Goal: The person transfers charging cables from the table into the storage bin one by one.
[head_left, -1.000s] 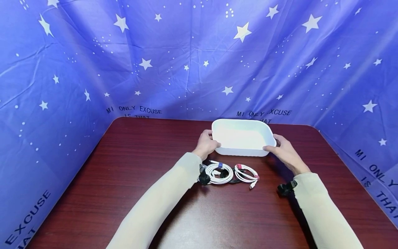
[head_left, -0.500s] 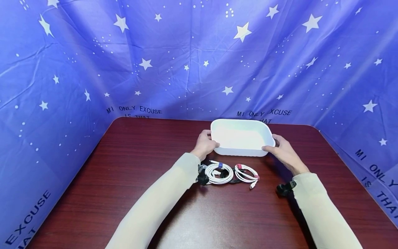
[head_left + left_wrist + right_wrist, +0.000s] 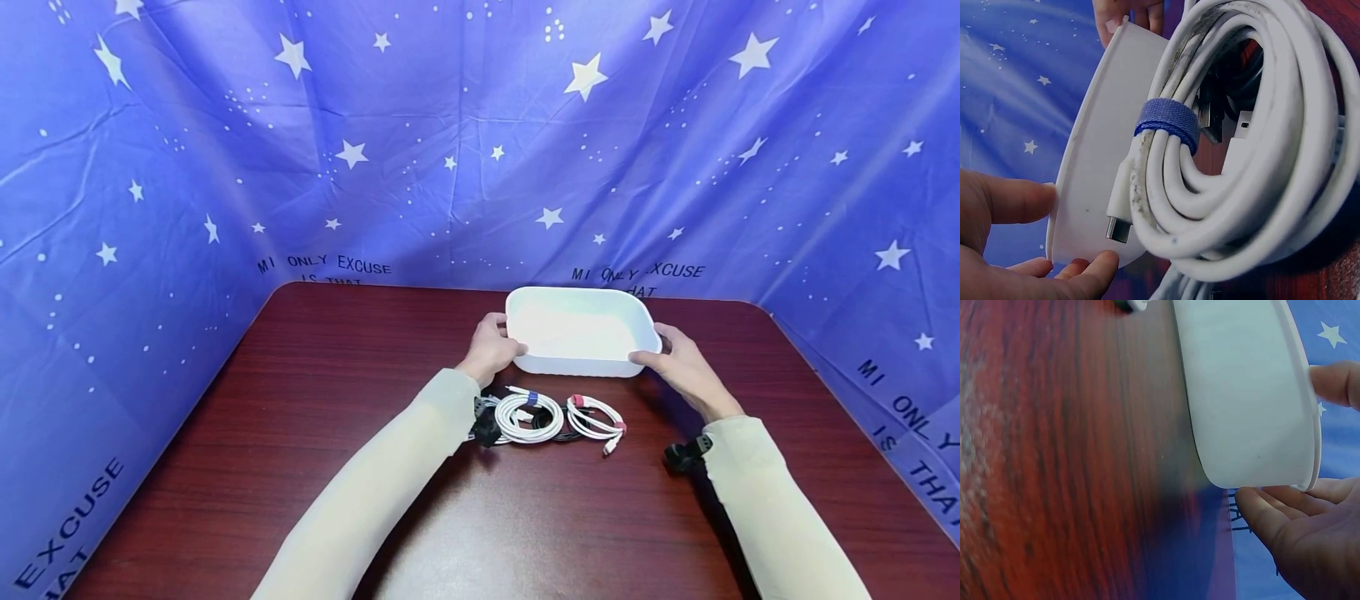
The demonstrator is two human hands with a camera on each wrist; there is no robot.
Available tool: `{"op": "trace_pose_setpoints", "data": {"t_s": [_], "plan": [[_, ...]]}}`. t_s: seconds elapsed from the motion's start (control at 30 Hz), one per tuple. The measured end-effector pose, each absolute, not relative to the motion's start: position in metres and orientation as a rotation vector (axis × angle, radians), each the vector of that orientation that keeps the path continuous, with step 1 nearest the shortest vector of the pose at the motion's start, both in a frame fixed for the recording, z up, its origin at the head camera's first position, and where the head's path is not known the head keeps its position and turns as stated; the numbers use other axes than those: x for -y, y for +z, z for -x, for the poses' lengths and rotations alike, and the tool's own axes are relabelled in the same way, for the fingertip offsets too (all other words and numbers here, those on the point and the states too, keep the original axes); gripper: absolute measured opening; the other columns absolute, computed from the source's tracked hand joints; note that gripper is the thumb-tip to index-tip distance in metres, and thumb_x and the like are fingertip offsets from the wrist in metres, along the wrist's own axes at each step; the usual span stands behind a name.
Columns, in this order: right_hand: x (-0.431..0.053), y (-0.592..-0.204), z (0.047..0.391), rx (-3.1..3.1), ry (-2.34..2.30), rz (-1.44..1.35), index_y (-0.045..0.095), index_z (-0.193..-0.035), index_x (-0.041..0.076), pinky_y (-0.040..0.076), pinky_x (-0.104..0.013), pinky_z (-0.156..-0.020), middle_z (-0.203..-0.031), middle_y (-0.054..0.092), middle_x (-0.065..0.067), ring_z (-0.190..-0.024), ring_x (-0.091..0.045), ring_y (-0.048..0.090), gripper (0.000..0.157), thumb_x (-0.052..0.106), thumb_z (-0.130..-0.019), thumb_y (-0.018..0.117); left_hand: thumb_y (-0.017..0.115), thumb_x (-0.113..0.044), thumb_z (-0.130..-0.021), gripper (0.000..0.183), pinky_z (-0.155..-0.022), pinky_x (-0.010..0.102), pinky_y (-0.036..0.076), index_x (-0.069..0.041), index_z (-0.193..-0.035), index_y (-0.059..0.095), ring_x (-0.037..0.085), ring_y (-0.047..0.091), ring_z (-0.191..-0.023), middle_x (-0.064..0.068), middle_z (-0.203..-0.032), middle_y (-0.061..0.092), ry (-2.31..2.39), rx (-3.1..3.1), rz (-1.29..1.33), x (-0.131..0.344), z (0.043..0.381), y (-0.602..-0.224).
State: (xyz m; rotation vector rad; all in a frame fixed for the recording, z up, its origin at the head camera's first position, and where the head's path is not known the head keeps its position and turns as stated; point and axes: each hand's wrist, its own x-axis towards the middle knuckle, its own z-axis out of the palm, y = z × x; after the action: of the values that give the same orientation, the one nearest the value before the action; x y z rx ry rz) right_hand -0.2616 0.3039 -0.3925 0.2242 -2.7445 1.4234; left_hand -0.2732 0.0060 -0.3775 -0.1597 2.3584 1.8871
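A white plastic bin (image 3: 577, 367) with rounded corners stands at the back of the table, its inside bare. My left hand (image 3: 491, 346) grips its left end, thumb over the rim and fingers against the outer wall. At the right end my right hand (image 3: 681, 367) holds it the same way, as the right wrist view shows with the bin's side (image 3: 1247, 394). Just in front of the bin lie coiled cables: a white one (image 3: 529, 419) with a blue strap, a white one (image 3: 596, 418) with red straps, and a black one partly hidden between them.
The dark red wooden table (image 3: 300, 433) reaches back to a blue star-patterned curtain (image 3: 450, 150) on three sides. In the left wrist view the blue-strapped cable (image 3: 1297, 125) looms close to the wrist. Black wrist cameras hang below both cuffs.
The bin has slid slightly to the left, and both hands have moved with it, keeping their hold. The visible cables have stayed where they were.
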Motion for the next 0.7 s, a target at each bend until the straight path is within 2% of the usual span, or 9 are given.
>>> {"op": "trace_pose_setpoints", "data": {"t_s": [0.13,0.4,0.7], "plan": [[-0.3014,-0.3901,0.2602,2.744,1.435,-0.233,0.035,-0.139,-0.01,0.043,-0.011,-0.076,-0.127,0.051,-0.028,-0.1,-0.018,0.052,0.069,0.019,-0.087,0.07,0.07,0.008,-0.076,0.063,-0.08,0.029,0.052,-0.002,-0.133,0.046,0.024,0.059,-0.097,0.015,-0.111,0.06,1.884,-2.356,0.16,-0.0043,0.2728,-0.3774],[-0.2995,-0.3896,0.2599,2.781,1.418,-0.176,0.031,-0.141,-0.009,0.04,-0.014,-0.079,-0.134,0.045,-0.028,-0.115,-0.034,0.048,0.074,0.023,-0.087,0.069,0.07,0.008,-0.076,0.063,-0.08,0.029,0.052,-0.002,-0.133,0.045,0.023,0.06,-0.098,0.015,-0.112,0.061,1.89,-2.347,0.164,-0.0012,0.2737,-0.3794],[-0.2962,-0.3886,0.2593,2.783,1.415,-0.176,0.029,-0.143,-0.009,0.04,-0.02,-0.084,-0.136,0.043,-0.03,-0.117,-0.036,0.047,0.077,0.023,-0.086,0.07,0.07,0.007,-0.077,0.065,-0.082,0.031,0.052,-0.002,-0.135,0.044,0.026,0.059,-0.104,0.017,-0.117,0.059,1.882,-2.351,0.16,0.0024,0.2722,-0.3781]]}}
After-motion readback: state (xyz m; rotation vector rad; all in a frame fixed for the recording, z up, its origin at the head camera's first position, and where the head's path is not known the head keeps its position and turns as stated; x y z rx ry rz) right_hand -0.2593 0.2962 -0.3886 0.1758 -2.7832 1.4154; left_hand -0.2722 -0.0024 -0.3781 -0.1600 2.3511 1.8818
